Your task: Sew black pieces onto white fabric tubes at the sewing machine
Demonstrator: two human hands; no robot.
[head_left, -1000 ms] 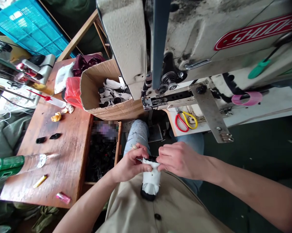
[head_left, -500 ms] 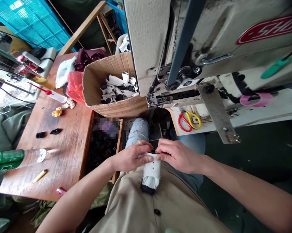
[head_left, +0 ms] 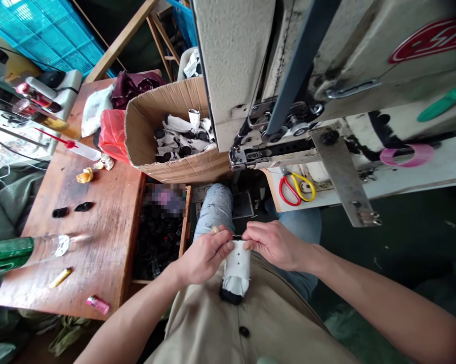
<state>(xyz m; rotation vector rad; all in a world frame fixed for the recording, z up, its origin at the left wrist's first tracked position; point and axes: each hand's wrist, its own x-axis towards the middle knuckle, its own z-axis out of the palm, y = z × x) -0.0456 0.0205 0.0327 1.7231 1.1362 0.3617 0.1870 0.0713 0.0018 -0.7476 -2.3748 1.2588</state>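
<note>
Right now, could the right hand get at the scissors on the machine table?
Probably yes, once it lets go. The right hand is pinching the white piece. The scissors lie in the open on the table edge just ahead, with nothing between.

The small piece (head_left: pixel 237 270) pinched between the left hand (head_left: pixel 205 255) and right hand (head_left: pixel 275 245) looks like matt white cloth with a black end. The table (head_left: pixel 110 212) is worn, scratched wood. At its far right corner, the box (head_left: pixel 144 126) is rough brown cardboard. The sewing machine (head_left: pixel 235 65) is grainy, grimy painted metal, with a bare dull steel plate (head_left: pixel 343 177). The scissors (head_left: pixel 296 189) have glossy red and yellow plastic handles. The bag (head_left: pixel 112 136) is shiny red plastic film.
</note>
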